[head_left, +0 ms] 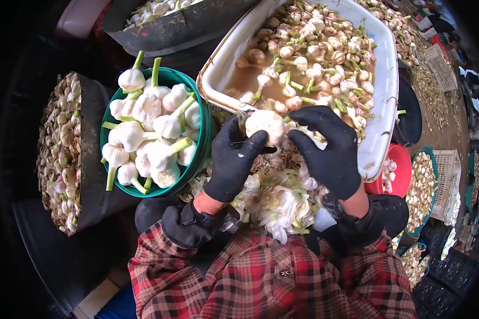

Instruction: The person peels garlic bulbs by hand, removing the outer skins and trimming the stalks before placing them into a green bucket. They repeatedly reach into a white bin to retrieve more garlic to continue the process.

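Note:
A white garlic bulb [265, 127] is gripped between the thumb and fingers of my black-gloved left hand [234, 159]. My right hand [327, 151], gloved in black too, is just to the right of the bulb. Its thumb and fingers are curved and apart, with no object clearly held between them. Below both hands, a heap of loose garlic skins [282, 204] lies over my lap. On the left, a green tub [210, 127] is piled with clean white garlic bulbs [146, 109] with cut green stems.
A white basin [380, 106] of brownish water and unpeeled garlic stands ahead. Far left is a dark container [98, 143] of garlic; another dark tub [165, 40] stands behind the green one. At right are a red bucket [402, 159] and pale crates [446, 175].

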Demonstrator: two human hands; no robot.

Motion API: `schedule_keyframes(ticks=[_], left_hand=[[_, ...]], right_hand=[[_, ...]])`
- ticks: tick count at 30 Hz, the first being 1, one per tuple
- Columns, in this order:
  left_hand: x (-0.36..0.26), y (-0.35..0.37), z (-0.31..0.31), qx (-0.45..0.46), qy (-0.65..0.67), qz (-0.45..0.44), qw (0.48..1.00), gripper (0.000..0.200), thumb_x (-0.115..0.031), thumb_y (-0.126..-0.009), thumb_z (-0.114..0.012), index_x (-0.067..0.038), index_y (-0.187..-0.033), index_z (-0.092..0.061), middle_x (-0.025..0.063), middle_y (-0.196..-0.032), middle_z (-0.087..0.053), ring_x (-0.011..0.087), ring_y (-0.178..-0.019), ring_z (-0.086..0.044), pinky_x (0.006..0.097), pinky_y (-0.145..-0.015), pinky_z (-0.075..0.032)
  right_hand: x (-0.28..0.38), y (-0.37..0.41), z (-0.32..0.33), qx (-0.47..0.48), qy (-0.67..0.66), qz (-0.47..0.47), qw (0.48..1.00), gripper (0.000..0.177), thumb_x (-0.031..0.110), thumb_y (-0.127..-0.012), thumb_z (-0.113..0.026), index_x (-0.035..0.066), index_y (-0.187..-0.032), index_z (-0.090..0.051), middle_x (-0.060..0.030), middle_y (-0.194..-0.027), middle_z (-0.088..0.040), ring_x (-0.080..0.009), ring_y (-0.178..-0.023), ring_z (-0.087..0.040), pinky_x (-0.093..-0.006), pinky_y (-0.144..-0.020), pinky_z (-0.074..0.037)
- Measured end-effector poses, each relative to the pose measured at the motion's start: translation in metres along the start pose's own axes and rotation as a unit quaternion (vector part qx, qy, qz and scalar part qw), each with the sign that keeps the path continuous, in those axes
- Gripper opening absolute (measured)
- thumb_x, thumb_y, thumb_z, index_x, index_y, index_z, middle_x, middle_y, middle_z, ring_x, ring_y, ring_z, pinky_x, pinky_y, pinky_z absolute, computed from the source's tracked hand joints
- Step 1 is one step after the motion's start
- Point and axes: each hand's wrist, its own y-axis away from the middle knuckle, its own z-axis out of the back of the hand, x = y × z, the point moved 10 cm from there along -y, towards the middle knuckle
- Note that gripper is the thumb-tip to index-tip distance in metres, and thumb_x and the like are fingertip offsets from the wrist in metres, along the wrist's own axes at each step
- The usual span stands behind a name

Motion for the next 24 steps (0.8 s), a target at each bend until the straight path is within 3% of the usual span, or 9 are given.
schedule_keyframes(ticks=[1,3,5,10,12,16,19,22,24], left_hand=[[-0.012,0.001,0.004,-0.024,-0.11,-0.076,0.991,0.044,-0.003,-0.084,-0.067,0.006,-0.124,-0.049,0.0132,-0.109,-0.062,0.0171,-0.095,-0.063,0.0283,-0.077,-0.055],[-0.01,0.004,0.006,-0.044,-0.125,-0.065,0.989,0.043,-0.002,-0.082,-0.069,0.005,-0.12,-0.051,0.0117,-0.105,-0.064,0.015,-0.091,-0.064,0.0264,-0.076,-0.054],[-0.017,0.008,0.008,-0.067,-0.156,-0.114,0.979,0.042,0.0,-0.08,-0.07,0.005,-0.118,-0.052,0.0114,-0.103,-0.064,0.0142,-0.088,-0.064,0.0256,-0.075,-0.054],[-0.016,0.013,0.006,-0.077,-0.204,-0.109,0.97,0.039,0.001,-0.078,-0.072,0.004,-0.113,-0.054,0.0104,-0.104,-0.063,0.0133,-0.092,-0.062,0.026,-0.08,-0.052],[-0.01,0.013,0.008,-0.073,-0.193,-0.109,0.973,0.039,0.001,-0.078,-0.072,0.004,-0.113,-0.055,0.0095,-0.106,-0.063,0.013,-0.096,-0.06,0.0263,-0.083,-0.05],[-0.007,0.013,0.006,-0.048,-0.266,-0.145,0.952,0.039,0.002,-0.076,-0.073,0.004,-0.111,-0.055,0.0074,-0.104,-0.062,0.0124,-0.094,-0.06,0.0265,-0.083,-0.05],[-0.005,0.012,0.005,-0.027,-0.306,-0.167,0.937,0.039,0.004,-0.076,-0.072,0.004,-0.111,-0.055,0.0068,-0.104,-0.061,0.0124,-0.095,-0.059,0.0266,-0.083,-0.05],[-0.002,0.008,0.004,0.0,-0.271,-0.153,0.95,0.039,0.004,-0.075,-0.072,0.004,-0.109,-0.053,0.0074,-0.102,-0.058,0.0141,-0.094,-0.059,0.0279,-0.08,-0.05],[-0.001,0.006,0.003,0.016,-0.222,-0.121,0.967,0.039,0.003,-0.073,-0.074,0.005,-0.105,-0.051,0.0081,-0.099,-0.056,0.0158,-0.092,-0.058,0.0292,-0.077,-0.05]], right_hand=[[0.002,0.001,-0.003,-0.014,-0.02,-0.029,0.999,0.027,0.004,-0.073,-0.071,0.007,-0.1,-0.067,-0.0115,-0.096,-0.064,-0.0288,-0.087,-0.064,-0.0364,-0.076,-0.051],[0.016,0.002,-0.009,-0.039,0.032,0.009,0.999,0.021,0.006,-0.073,-0.071,0.007,-0.094,-0.067,-0.01,-0.09,-0.064,-0.0279,-0.083,-0.063,-0.0355,-0.072,-0.051],[0.02,0.006,-0.014,-0.06,0.098,0.027,0.993,0.017,0.007,-0.074,-0.071,0.007,-0.09,-0.066,-0.0089,-0.084,-0.062,-0.0274,-0.078,-0.061,-0.0361,-0.068,-0.05],[0.022,0.013,-0.017,-0.062,0.148,0.053,0.986,0.01,0.009,-0.074,-0.068,0.008,-0.084,-0.064,-0.0077,-0.079,-0.06,-0.0279,-0.073,-0.059,-0.038,-0.063,-0.048],[0.022,0.014,-0.018,-0.053,0.168,0.038,0.984,0.015,-0.001,-0.069,-0.071,0.005,-0.082,-0.065,-0.0098,-0.08,-0.063,-0.0285,-0.073,-0.062,-0.035,-0.063,-0.05],[0.013,0.017,-0.02,-0.041,0.183,0.031,0.982,0.014,-0.001,-0.068,-0.07,0.006,-0.078,-0.063,-0.0092,-0.078,-0.062,-0.0288,-0.071,-0.062,-0.0357,-0.062,-0.049],[0.009,0.019,-0.021,-0.054,0.185,0.054,0.98,0.011,0.008,-0.07,-0.066,0.008,-0.071,-0.055,-0.0078,-0.071,-0.055,-0.028,-0.068,-0.058,-0.0383,-0.058,-0.047],[0.001,0.02,-0.02,-0.053,0.124,0.031,0.99,0.011,0.008,-0.068,-0.067,0.007,-0.07,-0.056,-0.0083,-0.068,-0.055,-0.0285,-0.063,-0.058,-0.0377,-0.056,-0.047],[-0.024,0.022,-0.023,-0.012,-0.003,-0.082,0.997,0.011,0.008,-0.068,-0.068,0.005,-0.07,-0.058,-0.0102,-0.064,-0.058,-0.0269,-0.058,-0.06,-0.0347,-0.055,-0.048]])
